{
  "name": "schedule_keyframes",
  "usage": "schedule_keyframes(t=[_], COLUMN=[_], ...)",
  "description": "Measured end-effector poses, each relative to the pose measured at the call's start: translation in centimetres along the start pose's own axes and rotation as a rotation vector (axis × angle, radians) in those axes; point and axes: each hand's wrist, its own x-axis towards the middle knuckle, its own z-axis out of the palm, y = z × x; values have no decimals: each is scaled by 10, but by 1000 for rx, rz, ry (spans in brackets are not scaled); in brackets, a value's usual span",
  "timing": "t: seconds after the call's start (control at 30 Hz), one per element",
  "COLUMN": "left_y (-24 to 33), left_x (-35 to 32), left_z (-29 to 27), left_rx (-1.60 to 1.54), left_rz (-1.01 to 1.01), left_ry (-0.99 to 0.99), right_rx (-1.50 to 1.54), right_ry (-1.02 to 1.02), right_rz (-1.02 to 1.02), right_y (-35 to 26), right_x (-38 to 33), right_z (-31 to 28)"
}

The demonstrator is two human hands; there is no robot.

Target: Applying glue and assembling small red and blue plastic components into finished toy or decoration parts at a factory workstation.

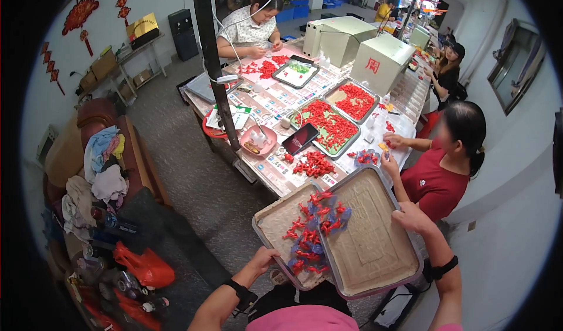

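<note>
My left hand point(265, 260) grips the lower left rim of a shallow tray point(271, 222) with a beige lining. My right hand point(412, 218) has its fingers closed over the right rim of a second shallow tray point(375, 237), which is tilted and overlaps the first. Small red plastic-looking pieces point(304, 257) mixed with translucent blue bits lie on the left tray. Some of them look blurred at the edge where the trays meet. Most of the right tray's beige bottom is bare. Both trays are held in front of my body, off the table's near end.
The long table point(281, 181) carries trays of red pieces point(328, 125), a loose red pile point(315, 165), a phone point(301, 138) and a pink dish point(258, 140). A co-worker in red point(437, 181) sits close at right. A dark post point(214, 67) rises at the table's left edge.
</note>
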Motion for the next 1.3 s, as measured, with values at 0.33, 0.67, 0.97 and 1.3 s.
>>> schedule_keyframes(t=[0.33, 0.67, 0.97, 1.3], left_y=[-9, -24, -6, -20], left_x=[8, 11, -90, -194], left_z=[32, 8, -67, -116], left_rx=[-24, -174, -397, -558], left_rz=[-45, 59, 269, 376], left_ry=[-7, -6, 217, 571], right_rx=[-478, -392, 564, 1581], right_ry=[106, 451, 324, 247], right_rz=[-173, -106, -6, 352], right_y=[-123, -131, 63, 119], right_x=[-42, -82, -25, 9], right_z=[-21, -37, 7, 201])
